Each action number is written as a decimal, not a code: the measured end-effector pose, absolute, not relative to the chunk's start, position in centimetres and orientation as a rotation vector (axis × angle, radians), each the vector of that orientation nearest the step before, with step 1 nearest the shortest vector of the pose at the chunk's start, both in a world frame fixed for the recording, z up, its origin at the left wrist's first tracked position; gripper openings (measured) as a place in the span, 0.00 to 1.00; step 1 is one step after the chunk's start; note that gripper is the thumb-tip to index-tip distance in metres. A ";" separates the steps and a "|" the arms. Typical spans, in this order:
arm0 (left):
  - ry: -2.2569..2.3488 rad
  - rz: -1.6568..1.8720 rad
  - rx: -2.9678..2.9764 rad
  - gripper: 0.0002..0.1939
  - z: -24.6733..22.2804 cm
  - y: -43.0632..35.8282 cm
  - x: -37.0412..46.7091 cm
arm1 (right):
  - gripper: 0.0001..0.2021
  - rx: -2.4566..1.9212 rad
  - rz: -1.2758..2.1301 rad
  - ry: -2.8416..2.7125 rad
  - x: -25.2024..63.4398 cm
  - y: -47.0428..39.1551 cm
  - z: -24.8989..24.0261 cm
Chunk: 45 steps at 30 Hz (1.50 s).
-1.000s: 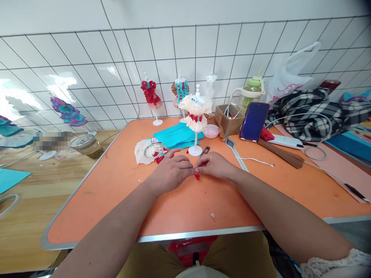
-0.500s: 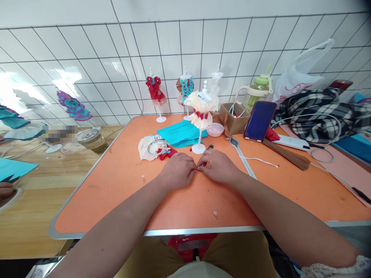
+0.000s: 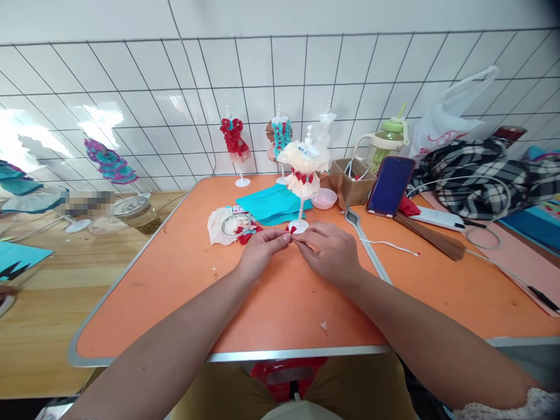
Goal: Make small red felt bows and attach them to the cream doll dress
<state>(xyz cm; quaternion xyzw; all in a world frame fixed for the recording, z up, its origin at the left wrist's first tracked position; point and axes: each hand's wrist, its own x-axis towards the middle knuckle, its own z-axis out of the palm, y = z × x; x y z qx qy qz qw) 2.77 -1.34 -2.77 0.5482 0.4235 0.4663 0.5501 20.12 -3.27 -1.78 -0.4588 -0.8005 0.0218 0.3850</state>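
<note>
Between the fingertips of both hands is a small red scrap (image 3: 292,230), perhaps crepe paper. My left hand (image 3: 265,251) pinches it from the left. From the other side my right hand (image 3: 328,251) closes on it with thumb and fingers. Just behind them stands a small white dress form (image 3: 301,204) wearing a cream ruffled dress (image 3: 305,156) with a red waistband. Left of my hands lie a cream crumpled piece (image 3: 217,226), a roll of clear tape (image 3: 236,223) and red scraps (image 3: 250,232).
Turquoise paper sheets (image 3: 271,204) and a pink bowl (image 3: 324,199) lie behind the hands. Further back are dressed forms (image 3: 231,137), a cardboard box (image 3: 356,185), a phone (image 3: 391,185) and a bottle (image 3: 388,140). Grey-handled scissors (image 3: 353,218) or a similar tool lie right.
Both hands have risen slightly and moved apart at the wrists. The fingers have turned upward, so the red scrap now shows between them. The camera view has shifted a little.
</note>
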 end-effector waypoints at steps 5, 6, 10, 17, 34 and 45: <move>1.197 1.260 1.637 0.12 -1.9 -1.4 2.4 | 0.10 -1.239 1.011 -1.596 20.2 -2.1 -1.8; 1.233 1.269 1.729 0.11 -1.8 -1.3 2.3 | 0.12 -1.211 1.205 -1.515 20.3 -1.9 -1.9; 1.283 1.243 1.951 0.11 -1.8 -1.2 2.1 | 0.16 -1.091 1.585 -1.304 20.2 -1.6 -2.2; 1.313 1.185 2.043 0.09 -2.0 -1.6 2.5 | 0.17 -1.136 1.619 -1.196 20.0 -1.6 -2.4; 0.887 0.731 1.502 0.14 -2.1 -1.2 1.2 | 0.17 -0.984 1.787 -1.363 21.0 -1.3 -2.1; 0.647 0.554 0.999 0.09 -2.0 -1.8 1.4 | 0.18 -0.878 1.796 -1.411 20.9 -1.5 -2.1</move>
